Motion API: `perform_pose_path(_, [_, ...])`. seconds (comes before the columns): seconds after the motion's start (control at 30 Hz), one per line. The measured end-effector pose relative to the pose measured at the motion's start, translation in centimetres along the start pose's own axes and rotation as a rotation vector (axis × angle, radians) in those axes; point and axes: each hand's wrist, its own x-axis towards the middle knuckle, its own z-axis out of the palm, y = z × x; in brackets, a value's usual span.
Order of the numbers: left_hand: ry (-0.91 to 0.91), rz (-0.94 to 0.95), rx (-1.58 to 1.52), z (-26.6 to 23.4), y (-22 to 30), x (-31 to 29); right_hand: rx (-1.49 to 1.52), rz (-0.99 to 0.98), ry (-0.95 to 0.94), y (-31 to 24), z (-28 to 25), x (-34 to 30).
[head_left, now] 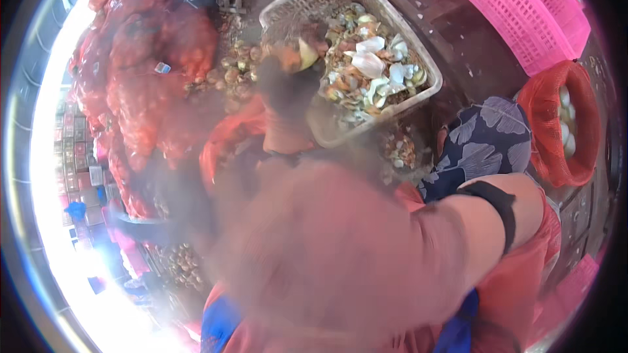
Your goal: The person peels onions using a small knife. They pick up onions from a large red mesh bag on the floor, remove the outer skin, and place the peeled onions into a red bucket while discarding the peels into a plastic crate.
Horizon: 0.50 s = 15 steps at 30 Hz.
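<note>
The half-peeled onion (302, 54), pale yellow inside with brown skin still on one side, sits at the near rim of the grey basket (418, 59), which is full of white and brown peels. One blurred hand (282, 95) is holding it, though I cannot tell which hand or how its fingers close, so slow, steady peeling over the basket seems best. Red mesh sacks (140, 72) lie left, pink crates (523, 13) right.
</note>
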Motion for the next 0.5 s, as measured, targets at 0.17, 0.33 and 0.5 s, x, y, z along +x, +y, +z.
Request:
perform_pose_path(0.17, [-0.050, 0.066, 0.024, 0.8, -0.4, 0.4, 0.041, 0.335, 0.274, 5.1, 0.9, -2.6])
perform_pose_path(0.33, [0.109, 0.227, 0.221, -1.6, 1.5, -1.1, -0.037, 0.440, 0.323, 9.1, 3.1, -5.2])
perform_pose_path(0.5, [0.238, 0.333, 0.382, -3.5, 1.9, -1.2, 0.005, 0.459, 0.296, 10.0, 4.7, -5.2])
